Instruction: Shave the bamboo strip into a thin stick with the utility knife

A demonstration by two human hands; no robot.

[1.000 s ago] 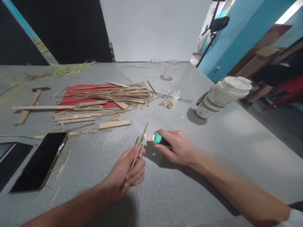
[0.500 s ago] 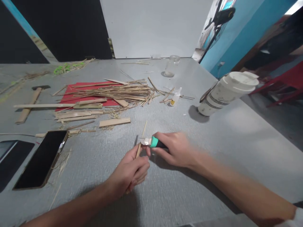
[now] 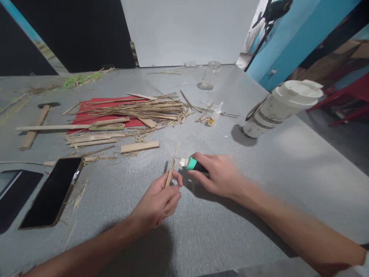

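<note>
Pinched in my left hand [image 3: 161,198] is a thin bamboo strip [image 3: 170,171], its slim tip pointing up and away over the grey table. My right hand [image 3: 219,173] is wrapped around a utility knife [image 3: 192,163] with a green and black handle. The knife's blade end lies close to the right side of the strip; whether it touches is too blurred to tell. Beyond my hands, a flat piece of bamboo [image 3: 140,147] lies on the table, and behind it a bundle of thin sticks [image 3: 144,109] rests across a red sheet [image 3: 80,115].
A hammer [image 3: 36,129] and a phone [image 3: 52,194] lie at the left, beside a dark device [image 3: 20,200]. At the right stands a white tumbler [image 3: 276,105]. A small glue bottle [image 3: 215,114] and a glass jar [image 3: 211,75] stand farther back.
The knife in my right hand has moved slightly up and away from my left fingers. More of the strip shows above my left hand. The view has shifted a little.
</note>
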